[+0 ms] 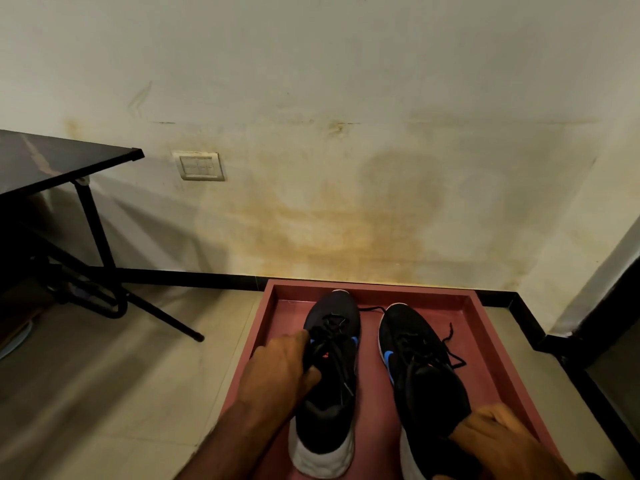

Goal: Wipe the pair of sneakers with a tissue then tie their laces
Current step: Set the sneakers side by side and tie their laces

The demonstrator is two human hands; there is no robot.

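I noted both sneakers (426, 375) black with blue side marks, white soles and black laces (334, 337). The tray (485, 327) was dull pink. The wall (346, 133) was off-white with yellow-brown stains, the floor (121, 375) beige tile, the skirting (194, 277) black.

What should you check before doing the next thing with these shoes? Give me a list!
1. Both sneakers sit in the pink tray: ok; left sneaker and right sneaker lie side by side, toes toward the wall.
2. A tissue is ready for wiping: not ok; none shows.
3. Left hand holds its shoe: ok; the fingers are at the laces of the left sneaker.
4. Right hand holds its shoe: ok; it grips the right sneaker's heel collar.
5. Laces tied: not ok; loose ends trail on the tray from both shoes.
6. Shoes already clean: cannot tell; the black fabric hides dirt.
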